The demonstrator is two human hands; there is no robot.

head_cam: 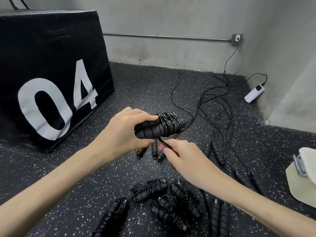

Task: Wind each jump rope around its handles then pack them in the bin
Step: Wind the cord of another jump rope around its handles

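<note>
Left hand (pixel 123 129) grips paired jump rope handles (pixel 150 130) with cord coiled round them, held above the floor (pixel 136 86); right hand (pixel 181 156) pinches the cord's loose end (pixel 168 147) just beneath; wound ropes (pixel 171 199) lie nearer.

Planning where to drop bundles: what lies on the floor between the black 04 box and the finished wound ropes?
Head view: bare speckled floor, crossed only by the left forearm above it.

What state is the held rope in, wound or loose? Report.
Partly wound: coils wrap the jump rope handles in the left hand; the right hand pinches the remaining cord.
</note>
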